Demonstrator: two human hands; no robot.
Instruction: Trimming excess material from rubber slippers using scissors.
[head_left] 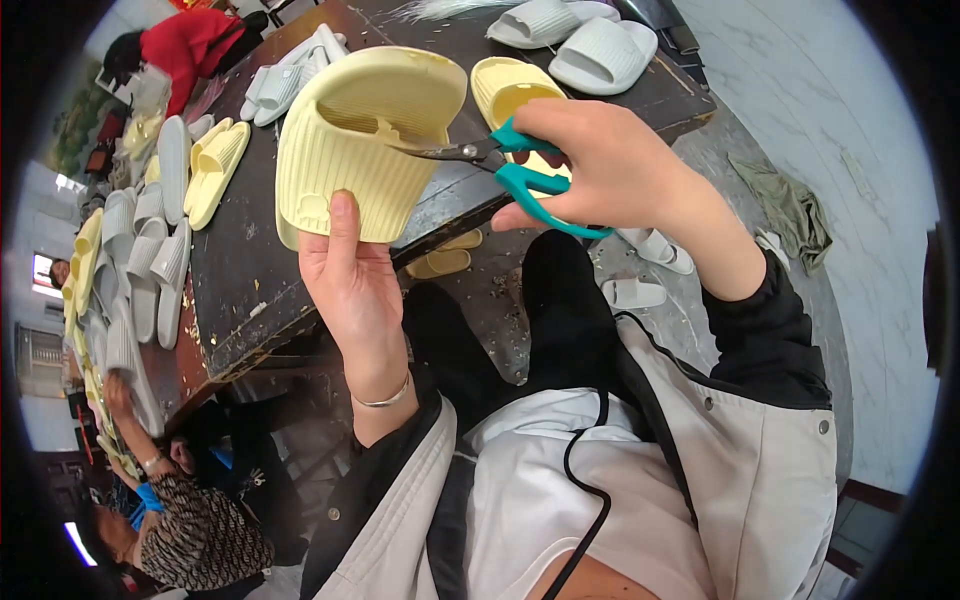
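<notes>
My left hand [350,285] grips a pale yellow ribbed slipper [345,175] from below, thumb pressed on its strap by a small raised emblem. The slipper stands tilted up over the table edge. In my right hand [620,165] is a pair of scissors [525,180] with teal handles and dark blades. The blades point left into the slipper's opening, where a ragged bit of yellow material [387,130] sticks up at the strap's edge. Whether the blades are fully closed is hard to see. Just behind the scissors lies another yellow slipper [505,85] on the table.
Grey slippers [605,55] lie at the dark table's [240,290] far right; more grey and yellow ones [150,260] heap at its left. One person in red [190,50] bends at the far left; another in a patterned top [205,540] sits at lower left. Slippers [635,292] and scraps litter the floor.
</notes>
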